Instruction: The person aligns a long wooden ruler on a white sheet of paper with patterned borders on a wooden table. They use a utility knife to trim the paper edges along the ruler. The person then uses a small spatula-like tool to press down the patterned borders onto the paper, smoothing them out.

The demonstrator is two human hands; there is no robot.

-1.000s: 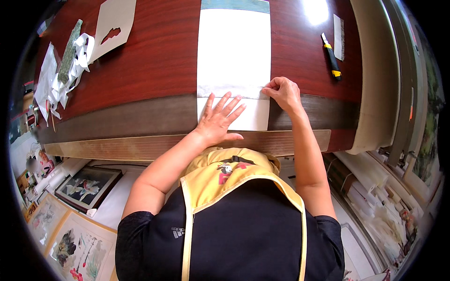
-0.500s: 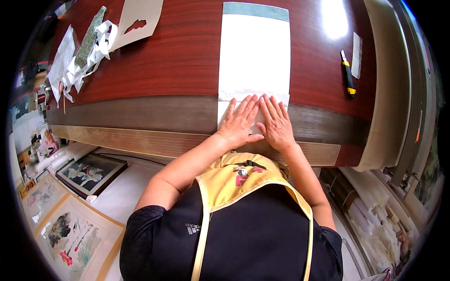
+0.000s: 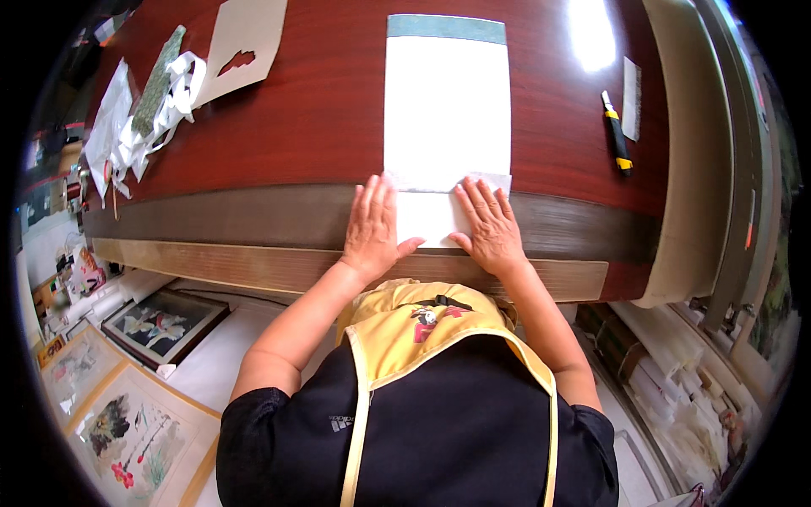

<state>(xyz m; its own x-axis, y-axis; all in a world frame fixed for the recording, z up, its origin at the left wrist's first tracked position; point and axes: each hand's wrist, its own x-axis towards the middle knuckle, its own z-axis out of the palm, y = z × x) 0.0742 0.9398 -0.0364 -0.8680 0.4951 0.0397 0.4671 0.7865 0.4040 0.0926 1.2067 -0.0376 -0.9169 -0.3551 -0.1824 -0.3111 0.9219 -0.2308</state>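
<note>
A long white paper sheet (image 3: 448,110) with a blue-green band at its far end lies lengthwise before me, its near end over the dark strip along the table's front. Across it, close to my fingertips, runs a narrow greyish-white strip (image 3: 429,181). My left hand (image 3: 370,226) lies flat with fingers stretched at the sheet's left edge, partly beside it. On the right, my right hand (image 3: 488,228) rests flat over the strip's right end and the sheet's right edge, fingers slightly spread. Neither hand grips anything.
A black-and-yellow utility knife (image 3: 618,135), blade out, lies at right beside a thin pale strip (image 3: 631,100). White ribbon-like scraps (image 3: 179,89), a green patterned piece (image 3: 158,84) and a beige sheet with a hole (image 3: 253,38) lie far left. Framed pictures (image 3: 165,325) stand below left.
My hands have moved apart, the left one sliding leftward to the sheet's left edge and the right staying near the right edge. The view has shifted slightly.
</note>
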